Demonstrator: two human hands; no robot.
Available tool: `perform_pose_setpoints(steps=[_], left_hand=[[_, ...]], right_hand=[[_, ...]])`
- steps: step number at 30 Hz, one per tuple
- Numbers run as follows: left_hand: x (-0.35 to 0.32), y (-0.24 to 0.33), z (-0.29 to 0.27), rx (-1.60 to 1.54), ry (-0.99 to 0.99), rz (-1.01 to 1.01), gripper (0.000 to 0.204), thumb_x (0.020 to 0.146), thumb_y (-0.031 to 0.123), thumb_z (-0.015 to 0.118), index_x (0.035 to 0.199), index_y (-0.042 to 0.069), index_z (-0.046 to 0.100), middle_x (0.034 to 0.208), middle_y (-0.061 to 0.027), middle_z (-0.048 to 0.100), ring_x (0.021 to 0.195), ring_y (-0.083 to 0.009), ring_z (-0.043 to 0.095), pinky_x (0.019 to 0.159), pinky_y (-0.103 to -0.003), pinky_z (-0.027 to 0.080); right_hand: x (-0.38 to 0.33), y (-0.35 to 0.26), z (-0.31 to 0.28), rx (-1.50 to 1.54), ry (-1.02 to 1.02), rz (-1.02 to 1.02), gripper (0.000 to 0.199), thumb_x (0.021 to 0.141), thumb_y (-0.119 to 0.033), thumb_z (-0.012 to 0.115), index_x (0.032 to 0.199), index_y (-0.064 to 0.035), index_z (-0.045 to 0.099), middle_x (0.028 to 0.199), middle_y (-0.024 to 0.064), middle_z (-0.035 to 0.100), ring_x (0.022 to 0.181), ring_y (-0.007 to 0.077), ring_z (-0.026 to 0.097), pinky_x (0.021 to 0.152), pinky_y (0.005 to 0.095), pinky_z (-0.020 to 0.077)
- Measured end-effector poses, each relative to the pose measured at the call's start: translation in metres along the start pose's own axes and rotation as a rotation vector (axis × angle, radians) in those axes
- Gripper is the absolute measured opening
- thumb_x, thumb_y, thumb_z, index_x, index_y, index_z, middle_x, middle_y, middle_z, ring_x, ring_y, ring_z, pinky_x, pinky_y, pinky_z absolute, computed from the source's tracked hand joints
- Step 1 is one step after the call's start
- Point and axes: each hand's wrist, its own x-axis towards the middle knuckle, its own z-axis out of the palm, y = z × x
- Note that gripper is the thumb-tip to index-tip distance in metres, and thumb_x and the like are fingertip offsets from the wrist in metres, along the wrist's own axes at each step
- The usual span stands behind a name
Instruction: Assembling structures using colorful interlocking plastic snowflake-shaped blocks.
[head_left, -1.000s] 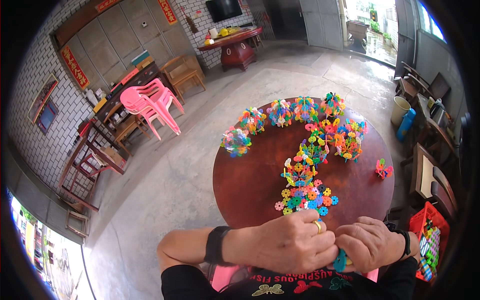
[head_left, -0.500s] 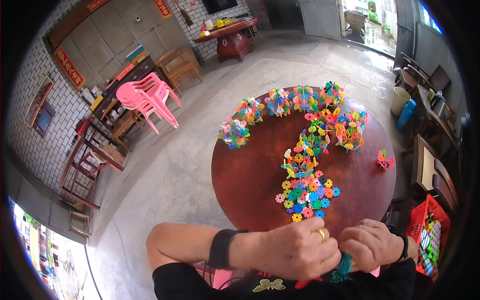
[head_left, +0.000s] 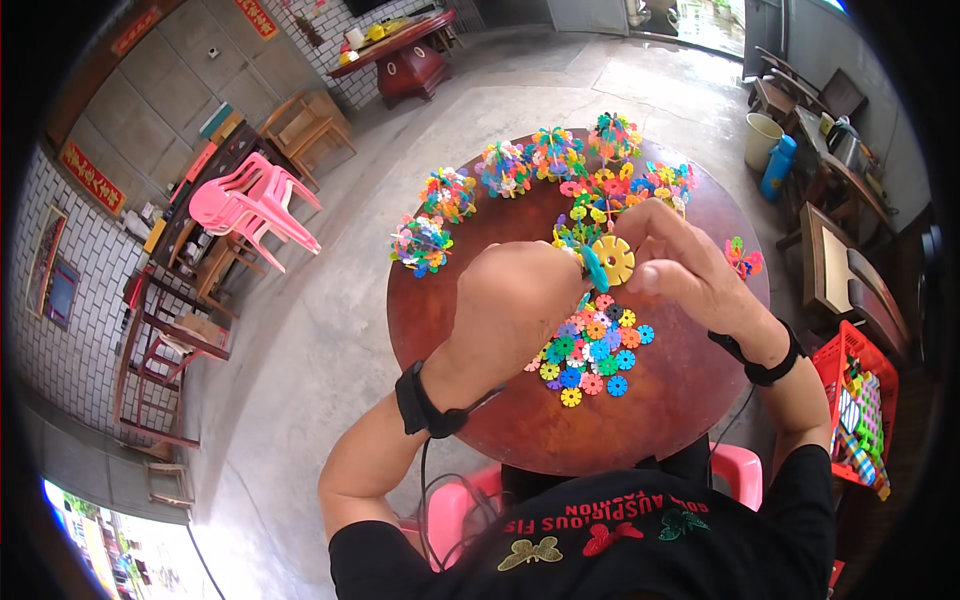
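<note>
My left hand [head_left: 520, 300] is closed on joined plastic snowflake discs, held up over the round table. A teal disc [head_left: 596, 268] and a yellow disc [head_left: 613, 260] stick out past its fingers; the hand hides the rest. My right hand [head_left: 690, 268] hovers just right of the yellow disc, thumb and curled fingers apart, with nothing visible between them. Below the hands lies a pile of loose colourful discs [head_left: 590, 350]. Several finished disc balls [head_left: 503, 168] line the far edge of the dark red table [head_left: 480, 400], and more joined pieces [head_left: 605, 190] stand behind my hands.
A small pink cluster of discs [head_left: 742, 258] sits near the table's right edge. At the lower right stands a red basket [head_left: 830, 360] of toys. Pink plastic chairs [head_left: 250, 205] are stacked at left. A white bucket [head_left: 760, 140] and blue bottle [head_left: 778, 167] stand at right.
Both hands have risen from the table's near edge to over its middle, and have drawn apart. The yellow and teal discs now show clearly. The view has shifted, showing more of my lap.
</note>
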Motion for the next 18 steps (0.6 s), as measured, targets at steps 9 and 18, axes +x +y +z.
perform_pose_setpoints(steps=[9, 18], left_hand=[[-0.018, 0.007, 0.001, 0.040, -0.077, 0.109, 0.018, 0.066, 0.010, 0.070, 0.079, 0.011, 0.058, 0.070, -0.0033, 0.054, 0.063, -0.0212, 0.057, 0.057, -0.034, 0.042], [-0.020, 0.006, -0.001, 0.115, 0.013, 0.298, 0.019, 0.065, 0.010, 0.066, 0.082, 0.011, 0.060, 0.073, -0.0022, 0.056, 0.069, -0.0212, 0.060, 0.064, -0.035, 0.046]], right_hand=[[-0.005, -0.001, 0.020, -0.531, 0.035, -0.251, 0.029, 0.080, -0.005, 0.062, 0.106, 0.0000, 0.051, 0.086, 0.0156, 0.051, 0.073, 0.0318, 0.056, 0.065, 0.0399, 0.0464], [-0.009, 0.017, 0.022, -0.475, 0.019, -0.240, 0.025, 0.077, 0.005, 0.057, 0.100, -0.0009, 0.047, 0.078, 0.0145, 0.053, 0.069, 0.0306, 0.058, 0.061, 0.0391, 0.0478]])
